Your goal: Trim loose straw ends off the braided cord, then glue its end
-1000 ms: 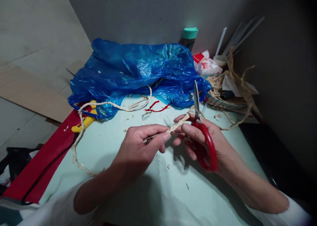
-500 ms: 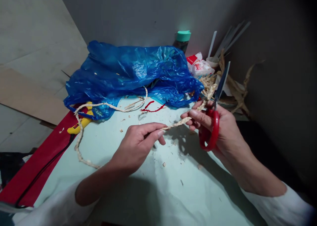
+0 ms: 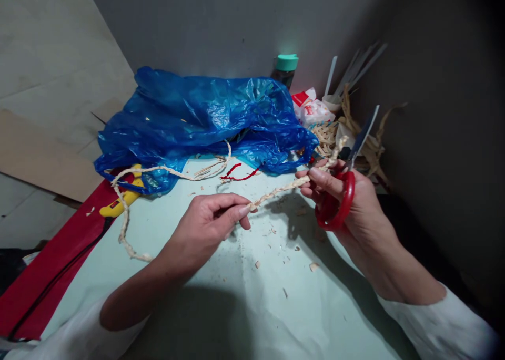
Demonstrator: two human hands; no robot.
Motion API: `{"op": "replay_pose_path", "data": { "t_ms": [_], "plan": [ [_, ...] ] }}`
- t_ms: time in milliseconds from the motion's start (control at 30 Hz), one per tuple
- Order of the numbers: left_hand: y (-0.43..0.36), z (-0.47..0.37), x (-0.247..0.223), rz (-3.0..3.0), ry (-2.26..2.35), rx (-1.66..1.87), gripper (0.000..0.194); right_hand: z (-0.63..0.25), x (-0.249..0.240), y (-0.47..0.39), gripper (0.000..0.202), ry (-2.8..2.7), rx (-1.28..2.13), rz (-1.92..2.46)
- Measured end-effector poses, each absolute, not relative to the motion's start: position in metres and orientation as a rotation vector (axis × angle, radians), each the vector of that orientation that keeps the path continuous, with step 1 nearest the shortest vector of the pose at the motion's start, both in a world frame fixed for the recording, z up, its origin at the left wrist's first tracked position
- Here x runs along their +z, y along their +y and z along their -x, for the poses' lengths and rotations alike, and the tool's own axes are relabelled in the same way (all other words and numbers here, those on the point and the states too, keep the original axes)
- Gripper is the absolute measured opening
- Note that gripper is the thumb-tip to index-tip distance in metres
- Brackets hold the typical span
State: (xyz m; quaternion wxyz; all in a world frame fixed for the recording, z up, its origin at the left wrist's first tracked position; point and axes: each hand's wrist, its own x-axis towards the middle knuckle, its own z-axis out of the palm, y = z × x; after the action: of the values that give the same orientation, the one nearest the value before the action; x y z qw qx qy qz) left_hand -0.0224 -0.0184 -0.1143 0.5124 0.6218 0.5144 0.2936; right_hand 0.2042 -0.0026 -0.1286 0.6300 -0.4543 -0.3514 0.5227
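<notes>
A pale braided cord [image 3: 278,191] is stretched between my two hands over the table. My left hand [image 3: 213,218] pinches it between thumb and fingers. In my right hand [image 3: 351,197] the cord runs under the thumb, with its end sticking up beyond the fingers. That same hand also carries red-handled scissors [image 3: 335,207], blades pointing up and away, handles hanging round the fingers. The rest of the cord loops over the table on the left, up to a blue plastic bag [image 3: 205,108]. A red cord piece [image 3: 246,177] lies before the bag.
A yellow-handled tool [image 3: 120,202] with a black cable lies at the left on a red strip [image 3: 59,276]. A jar with a green lid [image 3: 286,63], a red and white packet [image 3: 310,106] and a woven piece [image 3: 325,136] stand behind. Scraps litter the pale green tabletop [image 3: 276,307].
My left hand has slid left along the cord, so a longer stretch shows between my hands. The scissors have tilted a little to the right. The whole view has shifted slightly.
</notes>
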Motion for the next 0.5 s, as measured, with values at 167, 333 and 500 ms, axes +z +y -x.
{"op": "replay_pose_path", "data": {
  "t_ms": [167,333,500],
  "plan": [
    [-0.017,0.024,-0.116,-1.557,1.336,0.693,0.019,-0.208,-0.126,-0.001,0.026,-0.804,1.084,0.996],
    [-0.014,0.028,-0.111,-1.594,1.366,0.806,0.015,-0.215,-0.121,0.004,0.027,-0.793,0.957,0.975],
    [-0.013,0.029,-0.104,-1.608,1.325,1.03,0.008,-0.221,-0.118,0.005,0.027,-0.768,0.877,0.979]
  ]
}}
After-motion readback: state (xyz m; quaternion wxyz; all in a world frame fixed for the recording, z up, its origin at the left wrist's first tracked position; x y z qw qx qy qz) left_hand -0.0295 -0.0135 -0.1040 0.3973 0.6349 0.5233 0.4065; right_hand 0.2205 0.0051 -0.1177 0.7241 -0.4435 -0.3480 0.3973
